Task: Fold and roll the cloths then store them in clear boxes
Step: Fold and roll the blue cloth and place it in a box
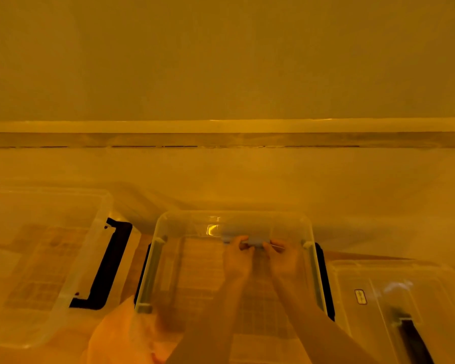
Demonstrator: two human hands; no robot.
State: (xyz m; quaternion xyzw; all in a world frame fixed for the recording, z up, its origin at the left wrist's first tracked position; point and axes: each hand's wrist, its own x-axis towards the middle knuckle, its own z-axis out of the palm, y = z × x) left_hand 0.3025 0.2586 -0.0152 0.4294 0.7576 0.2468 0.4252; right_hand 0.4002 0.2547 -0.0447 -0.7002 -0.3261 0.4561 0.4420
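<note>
Item: rolled grey cloth (247,239), held inside the middle clear box (168,224), against its far wall. Left hand (237,258) and right hand (283,260) are curled onto it, fingers pinching either end. Handling, as judged: the roll is best kept tight between the fingers and seated flat before release. Obscured: amber cast and blur; the cloth's underside is hidden beneath the fingers; side boxes are cropped.
</note>
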